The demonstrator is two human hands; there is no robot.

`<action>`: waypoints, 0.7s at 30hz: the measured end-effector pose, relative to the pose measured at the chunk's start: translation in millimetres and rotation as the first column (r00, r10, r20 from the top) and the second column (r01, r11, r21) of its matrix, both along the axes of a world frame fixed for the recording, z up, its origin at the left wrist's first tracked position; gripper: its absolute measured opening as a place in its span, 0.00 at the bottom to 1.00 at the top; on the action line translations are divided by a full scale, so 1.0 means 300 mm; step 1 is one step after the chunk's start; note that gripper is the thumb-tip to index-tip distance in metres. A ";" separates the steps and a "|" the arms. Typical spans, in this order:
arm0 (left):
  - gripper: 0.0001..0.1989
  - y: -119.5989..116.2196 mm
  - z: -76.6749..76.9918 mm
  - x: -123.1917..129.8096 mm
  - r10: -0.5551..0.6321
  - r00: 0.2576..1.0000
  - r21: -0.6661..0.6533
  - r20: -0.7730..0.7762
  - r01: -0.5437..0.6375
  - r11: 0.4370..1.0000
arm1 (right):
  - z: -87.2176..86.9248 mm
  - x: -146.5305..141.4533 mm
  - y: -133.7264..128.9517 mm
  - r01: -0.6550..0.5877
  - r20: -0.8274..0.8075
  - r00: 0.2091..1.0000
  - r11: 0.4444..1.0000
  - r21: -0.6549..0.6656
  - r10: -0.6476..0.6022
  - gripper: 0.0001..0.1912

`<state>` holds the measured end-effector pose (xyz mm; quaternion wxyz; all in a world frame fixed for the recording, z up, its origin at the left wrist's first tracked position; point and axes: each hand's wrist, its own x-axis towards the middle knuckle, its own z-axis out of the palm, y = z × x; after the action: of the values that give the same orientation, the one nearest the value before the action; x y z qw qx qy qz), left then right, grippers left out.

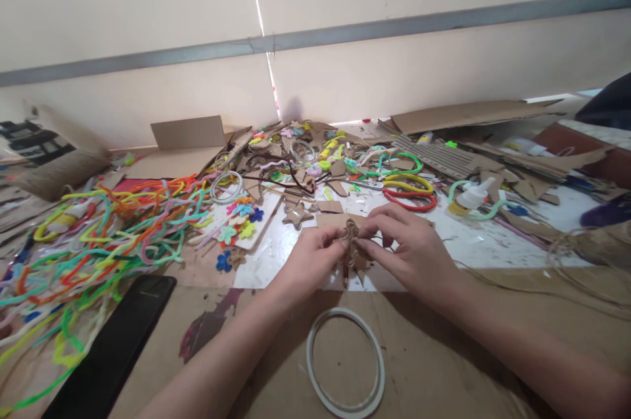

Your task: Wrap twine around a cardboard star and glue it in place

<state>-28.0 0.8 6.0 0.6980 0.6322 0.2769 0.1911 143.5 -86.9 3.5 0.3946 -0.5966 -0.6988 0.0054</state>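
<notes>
From my end of the feed, I have both bare hands meeting just right of the middle of the frame. Between them is a twine-covered cardboard piece (351,235), with pointed cardboard tips showing below the fingers. The left hand (311,256) has its thumb and fingers clamped on the left edge of the piece. The right hand (417,249) pinches its right side between thumb and forefinger, the other fingers curled above.

Beneath the wrists, at bottom centre, I see a white tape ring (380,366) lying on the cardboard-covered surface (266,346). A black phone (113,346) lies slanted at lower left, just beside a tangled heap of bright pipe cleaners (148,235) that fills the left of the frame. Just above the left hand I make out a cardboard star (296,214), and farther left a group of felt flowers (246,229).

Beyond the right hand, yellow and red pipe-cleaner loops (410,204) lie near a glue bottle (472,195) with a white nozzle. A strip of corrugated cardboard (438,156) sits above them. Loose twine (582,287) trails in from the right edge, and a large twine spool (69,159) leans at upper left.
</notes>
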 end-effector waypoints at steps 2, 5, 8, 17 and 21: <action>0.07 0.002 0.002 0.001 -0.004 1.000 -0.031 -0.001 0.004 1.000 | -0.004 0.004 0.000 0.012 0.040 0.999 1.000 0.019 -0.013 0.02; 0.08 0.006 -0.001 0.004 0.062 0.997 -0.084 -0.035 -0.064 0.994 | -0.005 0.007 0.000 0.010 0.107 0.994 0.999 0.036 -0.014 0.03; 0.08 0.006 -0.003 0.007 0.169 0.982 -0.089 -0.082 -0.176 0.980 | 0.000 0.003 -0.001 0.005 0.149 0.989 0.999 0.034 -0.010 0.04; 0.06 -0.008 0.020 0.005 0.165 0.986 -0.097 -0.014 -0.166 0.981 | 0.011 -0.007 0.000 -0.068 0.112 0.992 0.998 0.015 0.066 0.06; 0.05 -0.004 0.014 0.007 0.183 0.982 -0.033 -0.041 -0.185 0.982 | 0.014 -0.010 -0.001 -0.092 0.108 0.990 0.996 0.014 0.090 0.06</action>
<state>-25.7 -0.5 10.3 0.6834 0.5946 0.3506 0.2378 140.4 -87.3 7.7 0.3614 -0.5597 -0.7455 -0.0152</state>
